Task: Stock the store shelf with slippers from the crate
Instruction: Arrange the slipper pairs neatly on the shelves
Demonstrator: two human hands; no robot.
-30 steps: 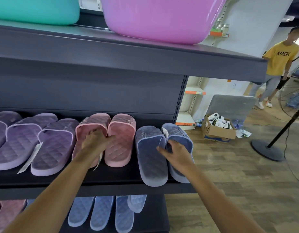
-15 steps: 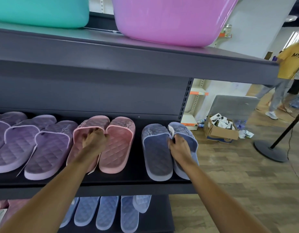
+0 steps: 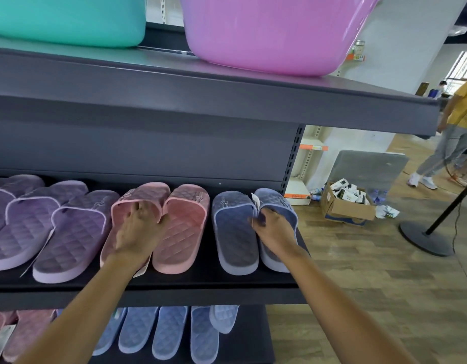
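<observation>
The right hand (image 3: 274, 229) grips the right blue slipper (image 3: 277, 199), its fingers curled at the slipper's inner edge just below the strap, where a white tag (image 3: 255, 200) sticks up between it and the left blue slipper (image 3: 233, 232). The left hand (image 3: 137, 232) lies palm down on the left pink slipper (image 3: 148, 195) with its fingers spread and stretched toward the strap; the fingertips are blurred, so whether they go under the strap cannot be told. The right pink slipper (image 3: 182, 232) lies touching its mate, toes pointing to the back. Both pairs lie on the dark middle shelf (image 3: 200, 279), the blue pair at its right end and the pink pair just left of it with a gap between. Farther left, purple slippers (image 3: 75, 232) lie overlapped in a slanted row. On the lower shelf (image 3: 253, 337) beneath, pale blue slippers (image 3: 169, 332) lie side by side. Above, the upper shelf (image 3: 227, 101) carries a pink basin (image 3: 266, 32) and a teal basin (image 3: 64, 19). Beyond the shelf's right end, on the wooden floor, a cardboard box (image 3: 345, 208) holds small packets, a black fan stand (image 3: 426, 237) stands near it, and a person in a yellow shirt (image 3: 460, 109) is at the far right.
</observation>
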